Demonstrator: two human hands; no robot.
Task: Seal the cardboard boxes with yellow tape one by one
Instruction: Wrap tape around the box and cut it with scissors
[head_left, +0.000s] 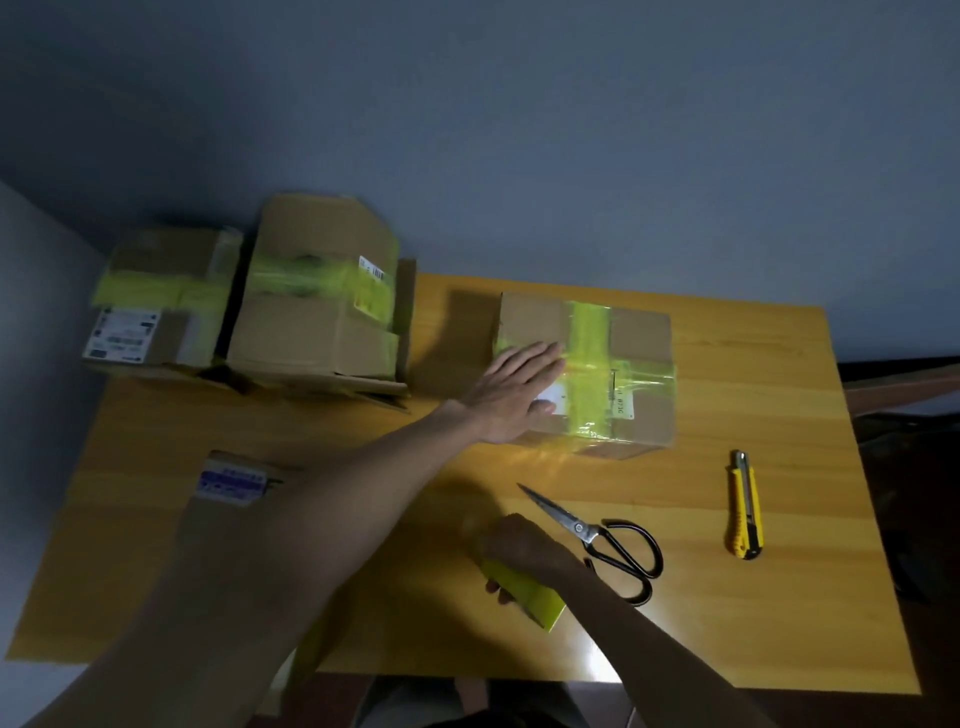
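Head: box under left hand (flat)

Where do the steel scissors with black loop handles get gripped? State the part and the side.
Grip the steel scissors by the two black loops, coming from the near right. They lie flat and closed on the yellow wooden table, blades pointing far-left toward the taped cardboard box, loops nearest the person. The right hand beside them holds a yellow tape roll, so free it first.

A single head-worn wide-angle view looks forward and steeply down from the near edge onto the tabletop, close above it, the wall beyond at the far side.
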